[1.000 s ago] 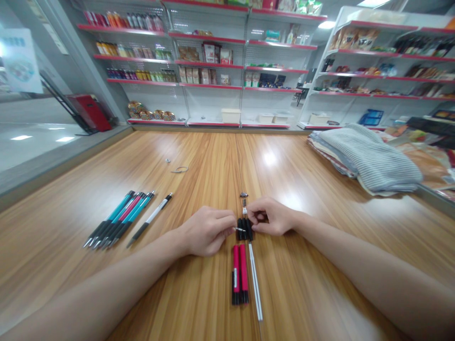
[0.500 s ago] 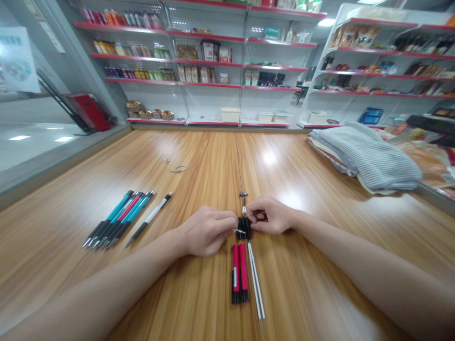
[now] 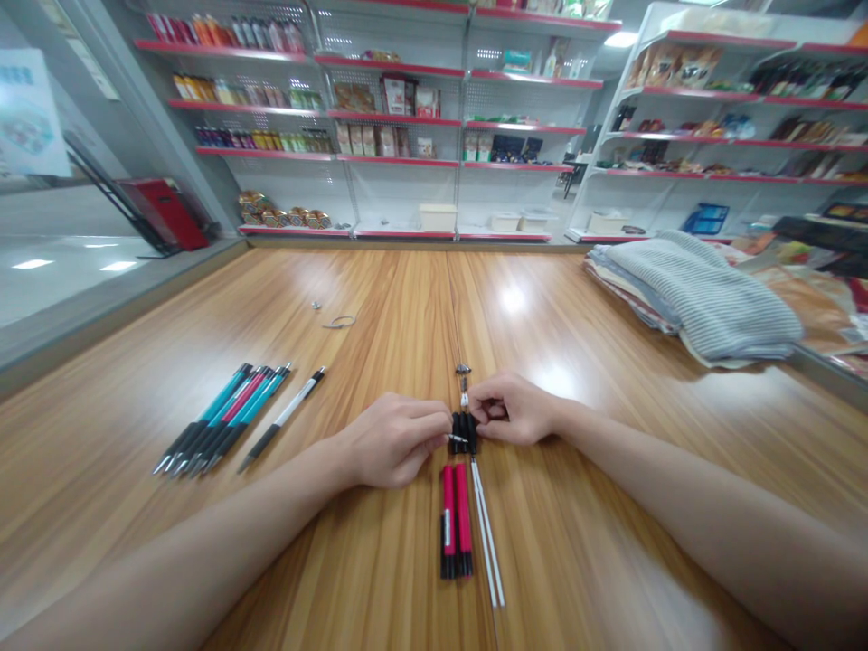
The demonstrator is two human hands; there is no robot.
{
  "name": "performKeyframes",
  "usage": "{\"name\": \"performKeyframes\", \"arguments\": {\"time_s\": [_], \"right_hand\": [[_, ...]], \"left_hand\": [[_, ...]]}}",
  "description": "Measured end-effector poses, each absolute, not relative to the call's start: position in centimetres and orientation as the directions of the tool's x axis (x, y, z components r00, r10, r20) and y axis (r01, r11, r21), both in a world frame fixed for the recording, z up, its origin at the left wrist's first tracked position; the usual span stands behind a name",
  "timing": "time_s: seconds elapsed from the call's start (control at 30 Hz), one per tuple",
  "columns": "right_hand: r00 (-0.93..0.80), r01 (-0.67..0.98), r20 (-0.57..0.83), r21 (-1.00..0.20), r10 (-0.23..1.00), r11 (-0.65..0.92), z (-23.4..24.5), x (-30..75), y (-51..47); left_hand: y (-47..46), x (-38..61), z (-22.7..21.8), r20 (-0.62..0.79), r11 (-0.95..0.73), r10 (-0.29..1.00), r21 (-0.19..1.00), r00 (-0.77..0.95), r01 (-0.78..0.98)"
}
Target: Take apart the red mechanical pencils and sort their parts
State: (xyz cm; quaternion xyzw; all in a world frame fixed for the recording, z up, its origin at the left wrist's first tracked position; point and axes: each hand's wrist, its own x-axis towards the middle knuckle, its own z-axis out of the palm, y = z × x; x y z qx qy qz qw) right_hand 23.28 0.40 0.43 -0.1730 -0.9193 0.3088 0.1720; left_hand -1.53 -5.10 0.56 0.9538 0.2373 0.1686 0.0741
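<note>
My left hand (image 3: 391, 440) pinches a thin white-and-silver pen part (image 3: 457, 438) against a small group of black pen barrels (image 3: 462, 432). My right hand (image 3: 512, 408) rests its fingertips on the far side of those barrels, partly hiding them. Just beyond lie a small white piece (image 3: 465, 398) and a small metal tip (image 3: 463, 369). Toward me lie two red-and-black pen bodies (image 3: 454, 522) and thin white rods (image 3: 488, 533). To the left, several teal and pink mechanical pencils (image 3: 223, 420) lie beside a white-and-black one (image 3: 281, 418).
The wooden table (image 3: 380, 298) has a small wire loop (image 3: 340, 321) and a tiny metal ring (image 3: 316, 306) toward its far side. A stack of folded cloth (image 3: 705, 298) lies at the right. Store shelves (image 3: 393, 117) stand behind the table.
My hands stay at the black barrels with little visible movement. The whole scene sits slightly higher and further left in view, from a small head movement.
</note>
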Motion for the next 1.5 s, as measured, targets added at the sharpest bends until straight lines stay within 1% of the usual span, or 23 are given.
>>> {"name": "performKeyframes", "arguments": {"time_s": [0.57, 0.73, 0.87, 0.93, 1.2, 1.33, 1.5], "right_hand": [[-0.872, 0.224, 0.208, -0.635, 0.443, 0.739, 0.4, 23.2, 0.3], [-0.872, 0.193, 0.215, -0.673, 0.439, 0.714, 0.5, 23.3, 0.4], [-0.899, 0.131, 0.189, -0.745, 0.396, 0.654, 0.8, 23.6, -0.1], [-0.916, 0.112, 0.171, -0.761, 0.364, 0.639, 1.2, 23.6, -0.8], [-0.978, 0.060, 0.098, -0.716, 0.185, 0.696, 2.8, 22.5, -3.3], [-0.987, 0.042, 0.084, -0.697, 0.140, 0.716, 3.1, 22.3, -3.5], [-0.990, 0.039, 0.078, -0.657, 0.119, 0.753, 2.9, 22.3, -3.4]], "left_hand": [[-5.1, -1.4, 0.6, 0.303, -0.873, 0.484, 0.227, 0.821, 0.431], [-5.2, -1.4, 0.7, 0.310, -0.872, 0.487, 0.227, 0.817, 0.433], [-5.2, -1.5, 0.7, 0.317, -0.870, 0.492, 0.221, 0.811, 0.441], [-5.2, -1.6, 0.7, 0.320, -0.870, 0.492, 0.221, 0.810, 0.441], [-5.1, -1.7, 0.7, 0.338, -0.872, 0.487, 0.237, 0.805, 0.428], [-5.1, -1.6, 0.6, 0.338, -0.869, 0.493, 0.246, 0.802, 0.430], [-5.1, -1.7, 0.4, 0.326, -0.860, 0.506, 0.261, 0.798, 0.438]]}}
